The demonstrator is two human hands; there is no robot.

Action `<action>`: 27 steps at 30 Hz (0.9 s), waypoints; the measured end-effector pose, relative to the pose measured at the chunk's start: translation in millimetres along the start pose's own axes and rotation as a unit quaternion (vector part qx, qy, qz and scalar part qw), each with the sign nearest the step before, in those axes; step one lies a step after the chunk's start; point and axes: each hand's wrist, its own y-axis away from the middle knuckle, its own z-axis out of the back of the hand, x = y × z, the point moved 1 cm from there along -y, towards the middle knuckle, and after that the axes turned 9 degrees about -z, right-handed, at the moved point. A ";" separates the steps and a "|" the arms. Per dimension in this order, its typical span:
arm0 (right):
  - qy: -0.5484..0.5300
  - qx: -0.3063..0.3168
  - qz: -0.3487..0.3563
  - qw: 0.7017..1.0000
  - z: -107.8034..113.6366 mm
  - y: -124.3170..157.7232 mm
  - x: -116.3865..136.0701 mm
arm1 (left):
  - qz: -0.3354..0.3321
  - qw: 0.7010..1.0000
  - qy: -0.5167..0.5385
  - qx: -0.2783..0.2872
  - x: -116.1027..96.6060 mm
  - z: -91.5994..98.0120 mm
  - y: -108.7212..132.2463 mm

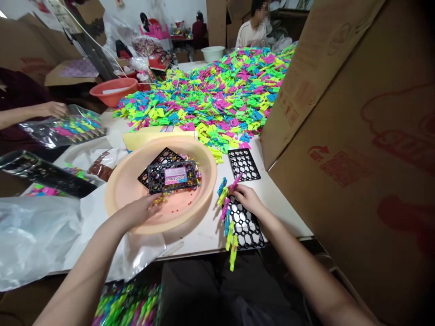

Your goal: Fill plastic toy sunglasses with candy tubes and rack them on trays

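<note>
My left hand (141, 210) reaches into a wide peach plastic basin (122, 190), fingers pinched over small beads on its floor. Black perforated trays (171, 175), the top one with a pink label, lie in the basin just beyond that hand. My right hand (247, 198) grips a string of bright plastic pieces (228, 222) in blue, yellow, pink and green that dangles past the table edge. It rests on a black honeycomb tray (246, 226). A second honeycomb tray (243, 164) lies just beyond.
A huge heap of neon plastic pieces (217, 95) covers the far table. A tall cardboard box (353, 136) walls off the right. Clear plastic bags (34, 235) lie left. Another person's hand (54, 109) holds a filled bag. An orange bowl (113, 90) and a seated person (253, 29) are farther back.
</note>
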 end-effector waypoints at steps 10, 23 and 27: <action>0.047 0.021 0.065 0.997 -2.0 -0.9 -0.1 | 0.010 0.999 0.006 0.046 -1.8 -11.2 -13.0; 0.094 0.002 0.103 0.990 -4.6 4.2 2.4 | -0.018 0.999 -0.003 0.036 -2.3 -15.7 -17.9; 0.111 -0.005 0.102 0.989 -5.0 4.1 0.3 | -0.022 0.999 -0.008 0.037 -3.4 -14.8 -20.8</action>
